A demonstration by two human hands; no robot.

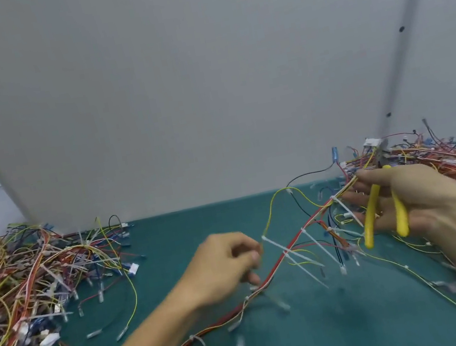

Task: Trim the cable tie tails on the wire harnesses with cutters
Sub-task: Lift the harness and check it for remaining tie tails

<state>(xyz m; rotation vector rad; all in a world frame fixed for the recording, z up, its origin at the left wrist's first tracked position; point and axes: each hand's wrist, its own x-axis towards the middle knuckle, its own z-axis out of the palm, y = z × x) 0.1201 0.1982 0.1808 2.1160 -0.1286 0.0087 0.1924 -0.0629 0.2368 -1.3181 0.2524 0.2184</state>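
Note:
A wire harness [290,248] of red, yellow and white wires stretches between my two hands above the green mat. Several long white cable tie tails [315,244] stick out of it. My left hand [221,265] has its fingers curled and pinches the harness near its middle; this hand is blurred. My right hand [408,199] holds the harness end at its fingertips, and the yellow-handled cutters [383,212] lie across its palm with the handles pointing down. The cutter jaws are hidden among the wires behind the hand.
A big tangle of harnesses [27,287] lies at the left of the green mat [199,226]. Another pile [447,161] fills the back right corner. A grey partition [205,85] stands right behind the mat. Loose connectors lie scattered near the front.

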